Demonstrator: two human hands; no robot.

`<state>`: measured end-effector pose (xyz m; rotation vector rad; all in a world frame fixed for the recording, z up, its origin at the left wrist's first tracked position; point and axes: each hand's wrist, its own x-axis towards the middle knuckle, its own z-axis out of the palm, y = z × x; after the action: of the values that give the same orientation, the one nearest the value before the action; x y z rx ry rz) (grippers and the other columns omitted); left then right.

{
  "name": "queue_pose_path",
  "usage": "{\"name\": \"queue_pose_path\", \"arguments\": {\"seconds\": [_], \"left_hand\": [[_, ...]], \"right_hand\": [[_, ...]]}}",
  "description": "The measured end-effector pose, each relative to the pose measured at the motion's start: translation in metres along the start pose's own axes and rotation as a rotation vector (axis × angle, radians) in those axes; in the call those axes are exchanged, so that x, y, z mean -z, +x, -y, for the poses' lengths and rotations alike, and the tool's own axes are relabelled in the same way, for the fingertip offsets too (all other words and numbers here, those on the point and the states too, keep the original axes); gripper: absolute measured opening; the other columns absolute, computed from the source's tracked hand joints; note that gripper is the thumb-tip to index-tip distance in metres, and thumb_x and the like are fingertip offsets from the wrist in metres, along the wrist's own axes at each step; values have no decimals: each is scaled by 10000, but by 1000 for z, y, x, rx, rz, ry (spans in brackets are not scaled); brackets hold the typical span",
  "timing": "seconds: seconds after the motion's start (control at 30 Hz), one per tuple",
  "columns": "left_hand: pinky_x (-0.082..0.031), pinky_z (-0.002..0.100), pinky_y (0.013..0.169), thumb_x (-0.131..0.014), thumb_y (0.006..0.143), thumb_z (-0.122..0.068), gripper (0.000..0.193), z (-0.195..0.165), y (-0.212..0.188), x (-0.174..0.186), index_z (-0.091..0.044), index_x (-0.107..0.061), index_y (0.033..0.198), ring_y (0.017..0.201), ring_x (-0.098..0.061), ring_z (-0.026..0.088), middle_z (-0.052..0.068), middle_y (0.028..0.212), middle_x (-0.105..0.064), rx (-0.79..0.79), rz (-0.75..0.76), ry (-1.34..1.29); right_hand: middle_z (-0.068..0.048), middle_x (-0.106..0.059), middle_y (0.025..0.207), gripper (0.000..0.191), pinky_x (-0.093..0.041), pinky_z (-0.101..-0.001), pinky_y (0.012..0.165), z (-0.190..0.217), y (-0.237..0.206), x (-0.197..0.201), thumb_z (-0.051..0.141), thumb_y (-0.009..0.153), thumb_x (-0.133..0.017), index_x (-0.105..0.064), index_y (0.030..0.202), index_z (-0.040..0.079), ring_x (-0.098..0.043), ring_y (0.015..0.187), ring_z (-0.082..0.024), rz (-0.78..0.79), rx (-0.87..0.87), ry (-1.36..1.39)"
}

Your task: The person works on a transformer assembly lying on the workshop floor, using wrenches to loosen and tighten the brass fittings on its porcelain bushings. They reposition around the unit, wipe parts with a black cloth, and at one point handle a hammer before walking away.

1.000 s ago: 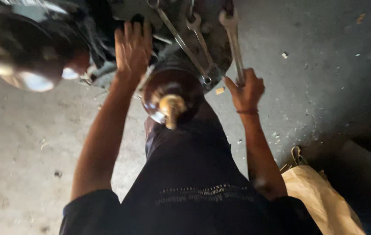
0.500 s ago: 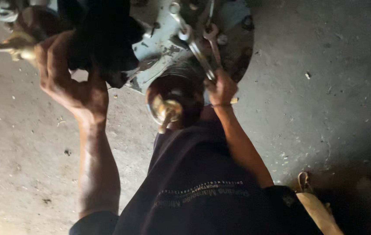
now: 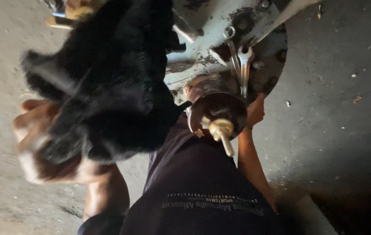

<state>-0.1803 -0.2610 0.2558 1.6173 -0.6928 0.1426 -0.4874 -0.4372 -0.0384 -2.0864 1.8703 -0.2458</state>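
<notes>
My left hand (image 3: 42, 143) is raised close to the camera and grips a black rag (image 3: 107, 82), which is blurred and hides much of the left side. My right hand (image 3: 255, 111) reaches down to the shaft of a silver spanner (image 3: 244, 69) that lies on a round, worn grey metal plate (image 3: 207, 48). In front of the plate stands a dark brown hub (image 3: 218, 109) with a brass fitting (image 3: 221, 130) on its end. Whether the fingers close round the spanner is hidden by the hub.
Bolts and holes dot the grey plate. A concrete floor (image 3: 333, 87) with small debris surrounds it. A pale object (image 3: 314, 213) lies at the lower right. My dark shirt (image 3: 203, 191) fills the lower middle.
My left hand has pulled back from the machine toward the camera, bringing the black rag up with it. The right hand has stayed at the spanner beside the hub.
</notes>
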Motion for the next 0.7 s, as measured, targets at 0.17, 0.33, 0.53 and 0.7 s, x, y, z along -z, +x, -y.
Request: {"name": "queue_pose_path", "arguments": {"seconds": [0.17,0.33,0.53,0.7], "left_hand": [[-475,335,936,-742,1017,-312,222,18,-11,42,-138,-624,1089,1003,-573,153,-3,1045,-587,216,-53,-219],[-461,339,803,-550,1093,-400,306,44,-31,70,-130,-581,952,841,-522,156,6,888,-537,644,-206,-1080],[-461,342,698,-423,1166,-473,512,51,-47,96,-117,-570,829,702,-477,153,10,732,-492,772,-336,-1542],[-467,339,705,-442,1163,-451,485,39,-42,124,-105,-575,850,711,-495,155,20,748,-510,630,-295,-1575]], "right_hand": [[-162,-723,1043,407,-519,-494,677,-11,4,3,390,876,-758,-625,1119,91,-685,844,-409,51,41,48],[-164,-722,992,345,-531,-455,698,-35,-1,25,363,898,-731,-649,1087,87,-693,842,-378,178,140,180],[-168,-722,932,279,-544,-409,722,-54,35,55,331,924,-699,-677,1048,82,-703,840,-340,460,261,348],[-187,-709,997,228,-541,-414,755,-36,82,44,267,963,-720,-675,1094,86,-693,967,-372,598,658,169]]}}
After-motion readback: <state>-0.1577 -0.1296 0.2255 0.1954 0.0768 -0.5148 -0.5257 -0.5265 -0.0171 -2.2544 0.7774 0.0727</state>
